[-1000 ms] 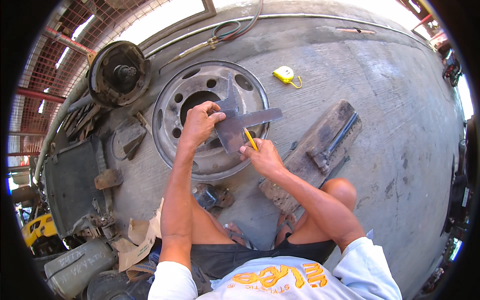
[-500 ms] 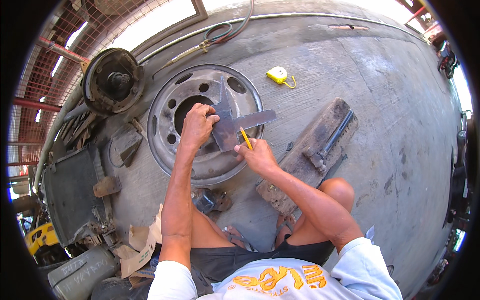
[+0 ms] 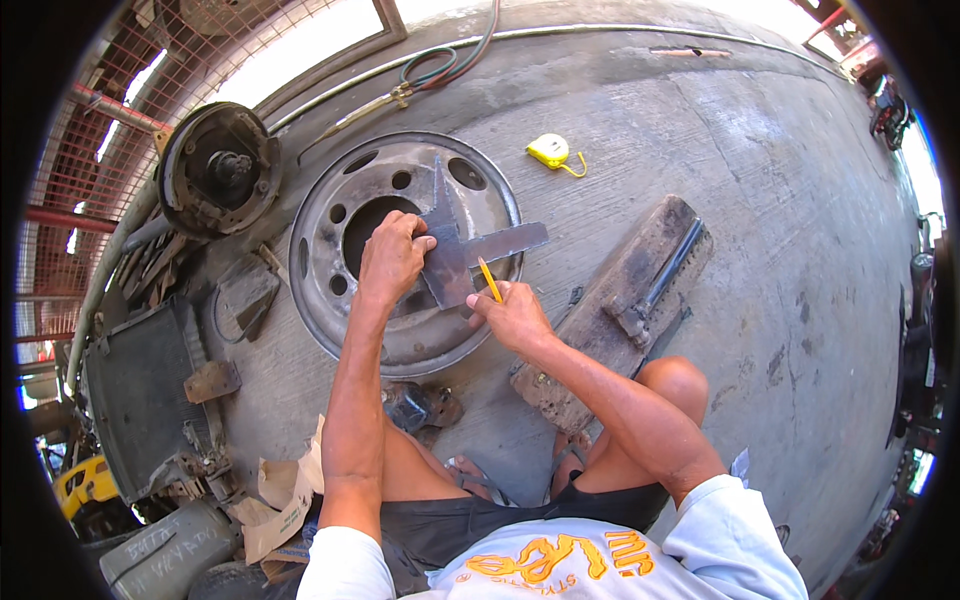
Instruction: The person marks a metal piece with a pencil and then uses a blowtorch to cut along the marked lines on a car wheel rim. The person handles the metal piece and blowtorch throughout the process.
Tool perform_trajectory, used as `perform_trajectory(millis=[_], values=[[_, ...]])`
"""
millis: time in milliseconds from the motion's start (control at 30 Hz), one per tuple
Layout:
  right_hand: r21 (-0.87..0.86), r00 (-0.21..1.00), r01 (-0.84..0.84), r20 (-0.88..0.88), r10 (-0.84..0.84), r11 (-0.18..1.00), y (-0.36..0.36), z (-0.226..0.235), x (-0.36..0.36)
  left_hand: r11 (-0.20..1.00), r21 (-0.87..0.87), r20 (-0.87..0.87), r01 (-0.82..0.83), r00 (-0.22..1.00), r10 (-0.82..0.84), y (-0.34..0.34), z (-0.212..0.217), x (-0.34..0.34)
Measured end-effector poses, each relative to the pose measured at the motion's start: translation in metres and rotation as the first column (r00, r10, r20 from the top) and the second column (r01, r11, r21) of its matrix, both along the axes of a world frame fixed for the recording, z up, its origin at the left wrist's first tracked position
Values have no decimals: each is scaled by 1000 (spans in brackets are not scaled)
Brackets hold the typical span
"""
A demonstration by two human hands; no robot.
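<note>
A steel wheel rim (image 3: 425, 352) lies flat on the concrete in front of me. Over it is a dark, roughly cross-shaped piece of sheet metal (image 3: 450, 262), with one pointed arm and one arm reaching right. My left hand (image 3: 397, 255) grips this piece at its left edge, thumb on top. My right hand (image 3: 512, 315) is closed round a yellow pencil (image 3: 489, 280), whose tip is by the inner corner below the right arm of the metal. Whether the tip touches the metal, I cannot tell.
A yellow tape measure (image 3: 550, 151) lies beyond the rim. At right, a hammer (image 3: 650, 290) rests on a worn block (image 3: 600, 325). A gas torch (image 3: 365, 112) with hoses lies at the far left, near a brake drum (image 3: 222, 170). A metal part (image 3: 420, 408) sits by my feet.
The whole scene has shifted slightly left in the view. Both hands keep their holds, with hardly any movement against the sheet metal.
</note>
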State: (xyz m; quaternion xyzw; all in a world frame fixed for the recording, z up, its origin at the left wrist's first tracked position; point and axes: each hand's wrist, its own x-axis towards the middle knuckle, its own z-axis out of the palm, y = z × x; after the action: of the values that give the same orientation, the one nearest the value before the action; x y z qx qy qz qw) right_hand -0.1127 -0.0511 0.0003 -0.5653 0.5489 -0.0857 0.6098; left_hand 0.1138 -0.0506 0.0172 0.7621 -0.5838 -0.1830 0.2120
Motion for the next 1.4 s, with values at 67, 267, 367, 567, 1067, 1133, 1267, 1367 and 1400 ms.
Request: perform_trajectory(millis=[67, 267, 367, 567, 1067, 1133, 1267, 1367, 1400], values=[[23, 1000, -3, 16, 3, 1000, 0, 1, 0, 1000, 12, -6, -2, 1000, 2, -1, 0, -1], [94, 998, 31, 44, -35, 995, 2, 1, 1, 1000, -8, 5, 14, 1000, -14, 0, 0, -1], [115, 996, 53, 71, -61, 992, 4, -2, 2, 1000, -22, 1, 15, 1000, -15, -1, -1, -2], [141, 990, 85, 97, -99, 986, 6, -9, 4, 998, -55, 5, 38, 999, -38, 0, -1, -3], [168, 988, 74, 121, -95, 983, 6, -15, 4, 1000, 0, 26, 18, 1000, -18, -1, 3, -7], [152, 987, 83, 127, -103, 985, 7, -13, 5, 1000, 1, 32, 19, 999, -19, -1, 4, -7], [148, 987, 81, 123, -99, 986, 7, -14, 4, 1000, 0, 3, 9, 1000, -9, -2, 5, -7], [142, 986, 81, 134, -100, 987, 7, -17, 5, 1000, 0, 19, 16, 1000, -16, -2, 5, -7], [139, 985, 81, 139, -101, 987, 7, -18, 6, 1000, -2, 25, 18, 1000, -18, -2, 5, -7]])
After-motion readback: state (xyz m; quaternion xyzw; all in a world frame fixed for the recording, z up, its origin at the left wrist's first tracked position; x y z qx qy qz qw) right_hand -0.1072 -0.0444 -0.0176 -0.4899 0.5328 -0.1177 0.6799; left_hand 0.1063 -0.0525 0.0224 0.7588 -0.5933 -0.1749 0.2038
